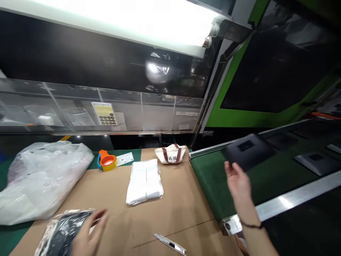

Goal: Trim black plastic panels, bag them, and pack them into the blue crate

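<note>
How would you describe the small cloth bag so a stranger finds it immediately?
Look at the cardboard-covered table left of the green conveyor belt. At its far edge, behind the white stack, sits the cloth bag. It alone is cream with brown straps.

Packing station under a bright fluorescent tube (128, 21), beside a green machine frame (229, 81).
Behind the cardboard-covered surface (176, 213), a row of clear plastic bins (149, 113) with a yellow label card (104, 113), backed by a dark glossy wall (66, 57) catching reflections. To the right, a ribbed green conveyor belt (210, 181) edged by a bright metal rail (293, 195), below a dark panel (271, 71) framed in green. Green mat (10, 238) showing at the left edge of the cardboard.
</note>
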`<state>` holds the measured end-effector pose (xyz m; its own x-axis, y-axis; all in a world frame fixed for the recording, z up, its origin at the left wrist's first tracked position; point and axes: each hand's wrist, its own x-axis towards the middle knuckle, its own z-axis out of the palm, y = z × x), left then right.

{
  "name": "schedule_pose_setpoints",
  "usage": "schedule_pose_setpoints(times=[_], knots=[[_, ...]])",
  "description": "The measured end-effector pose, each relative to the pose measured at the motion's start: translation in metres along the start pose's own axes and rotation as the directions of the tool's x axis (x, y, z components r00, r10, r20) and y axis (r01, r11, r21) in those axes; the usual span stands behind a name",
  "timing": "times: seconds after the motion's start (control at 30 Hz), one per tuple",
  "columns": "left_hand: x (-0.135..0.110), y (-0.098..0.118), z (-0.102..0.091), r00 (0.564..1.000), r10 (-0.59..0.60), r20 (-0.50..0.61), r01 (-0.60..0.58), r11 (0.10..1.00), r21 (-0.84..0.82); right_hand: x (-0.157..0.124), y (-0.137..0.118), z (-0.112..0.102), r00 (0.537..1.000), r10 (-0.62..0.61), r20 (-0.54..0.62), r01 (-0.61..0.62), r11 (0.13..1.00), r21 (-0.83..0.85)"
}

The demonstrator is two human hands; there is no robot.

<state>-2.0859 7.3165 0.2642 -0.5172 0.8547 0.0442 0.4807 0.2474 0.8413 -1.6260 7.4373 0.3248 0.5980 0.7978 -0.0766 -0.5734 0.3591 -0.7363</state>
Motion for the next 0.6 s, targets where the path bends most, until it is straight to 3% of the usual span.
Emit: schedule_pose_setpoints(times=[0.07, 0.1, 0.17, 0.2, 0.27, 0.33, 0.37, 0.4, 0.5, 0.6], knots=[[-0.023, 0.042, 0.026, 0.96, 0.063, 0.272, 0.004, 0.971, -0.24, -0.074, 0.043, 0.027, 0.967, 0.202, 0.153, -0.196, 0.979, -0.051], [-0.035, 0.062, 0.037, 0.922, 0.16, 0.354, -0.017, 0.927, -0.375, -0.112, 0.061, 0.038, 0.926, 0.303, 0.224, -0.292, 0.953, -0.081], [-0.056, 0.096, 0.053, 0.85, 0.337, 0.405, -0.02, 0.79, -0.613, -0.181, 0.082, 0.052, 0.767, 0.524, 0.37, -0.513, 0.847, -0.137], [-0.064, 0.108, 0.055, 0.867, 0.318, 0.384, 0.016, 0.752, -0.659, -0.209, 0.087, 0.056, 0.695, 0.566, 0.444, -0.559, 0.813, -0.161], [-0.075, 0.124, 0.05, 0.91, 0.15, 0.386, 0.169, 0.717, -0.676, -0.245, 0.089, 0.058, 0.53, 0.585, 0.614, -0.574, 0.78, -0.247], [-0.08, 0.13, 0.031, 0.93, 0.004, 0.367, 0.282, 0.632, -0.722, -0.255, 0.086, 0.053, 0.382, 0.582, 0.717, -0.516, 0.779, -0.357], [-0.081, 0.132, 0.019, 0.934, -0.037, 0.355, 0.312, 0.57, -0.76, -0.252, 0.083, 0.049, 0.351, 0.594, 0.724, -0.492, 0.775, -0.397], [-0.081, 0.133, 0.007, 0.935, -0.053, 0.349, 0.327, 0.503, -0.8, -0.244, 0.08, 0.044, 0.357, 0.614, 0.704, -0.489, 0.765, -0.419], [-0.083, 0.135, -0.028, 0.913, -0.041, 0.406, 0.397, 0.327, -0.858, -0.213, 0.068, 0.031, 0.48, 0.663, 0.574, -0.577, 0.732, -0.362], [-0.086, 0.138, -0.049, 0.867, -0.02, 0.498, 0.487, 0.245, -0.838, -0.19, 0.052, 0.022, 0.539, 0.671, 0.509, -0.543, 0.739, -0.399]])
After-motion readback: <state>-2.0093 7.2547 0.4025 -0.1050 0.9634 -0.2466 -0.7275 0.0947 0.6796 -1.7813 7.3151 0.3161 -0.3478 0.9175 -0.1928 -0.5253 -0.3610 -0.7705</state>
